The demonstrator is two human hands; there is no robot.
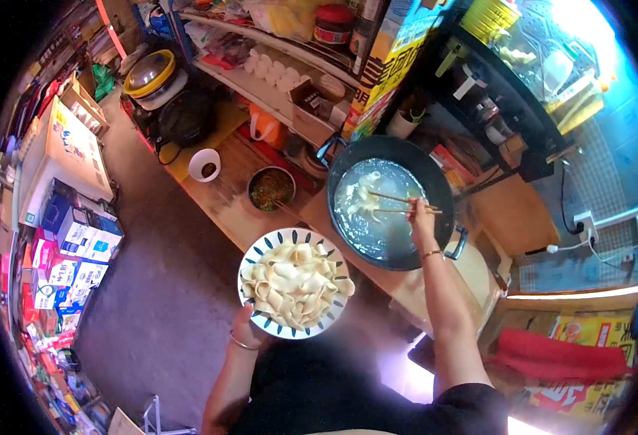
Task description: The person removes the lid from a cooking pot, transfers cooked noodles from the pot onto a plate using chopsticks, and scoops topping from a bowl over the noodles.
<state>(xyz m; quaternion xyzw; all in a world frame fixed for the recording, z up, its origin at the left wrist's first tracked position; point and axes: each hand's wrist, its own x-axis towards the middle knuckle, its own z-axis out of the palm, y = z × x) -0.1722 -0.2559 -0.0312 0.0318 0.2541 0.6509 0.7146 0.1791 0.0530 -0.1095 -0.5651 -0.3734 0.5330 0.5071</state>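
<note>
My left hand [248,326] grips the lower left rim of a white plate with dark marks round its edge [322,330]. Wide pale noodles [293,283] are heaped on that plate. Over the right side of a large dark pot [436,170], my right hand [420,214] is closed on a pair of wooden chopsticks [395,210]. Their tips reach pale noodles [366,199] in the pot's cloudy, bubbling water [384,235]. The fingers under the plate are hidden.
Left of the pot, a metal bowl of dark sauce with green bits [272,190] and a small white bowl [204,165] stand on the wooden counter [221,199]. Behind are shelves with eggs [275,72]. Stacked boxes [80,235] stand at the far left.
</note>
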